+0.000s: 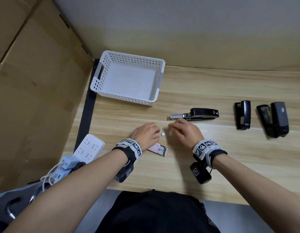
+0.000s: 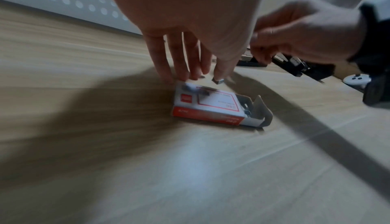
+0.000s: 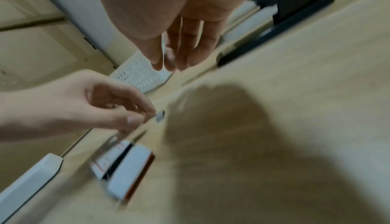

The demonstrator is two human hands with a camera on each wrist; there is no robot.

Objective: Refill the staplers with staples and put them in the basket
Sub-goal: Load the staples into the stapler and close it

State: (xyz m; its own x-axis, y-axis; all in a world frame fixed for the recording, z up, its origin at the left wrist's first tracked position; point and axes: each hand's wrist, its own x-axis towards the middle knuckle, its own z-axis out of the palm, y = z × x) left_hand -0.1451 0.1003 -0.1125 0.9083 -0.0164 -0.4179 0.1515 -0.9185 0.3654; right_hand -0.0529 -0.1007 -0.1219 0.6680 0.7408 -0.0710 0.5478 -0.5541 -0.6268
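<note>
Three staplers (image 1: 203,114) lie right of the empty basket (image 1: 129,78), none yet loaded; the nearest has its magazine drawn out, presumably to receive staples. Between the hands rests a small staple strip (image 1: 162,134). Left hand (image 1: 145,135), fingers loosely extended and holding nothing, hovers beside it above the open staple box (image 1: 158,149). Right hand (image 1: 184,132), fingers curled; whether it pinches anything cannot be told.

3 black staplers (image 1: 195,114) on table, nearest with tray out | white basket (image 1: 127,78) upright | staple box (image 1: 157,148) open | staple piece (image 1: 162,134) loose
</note>
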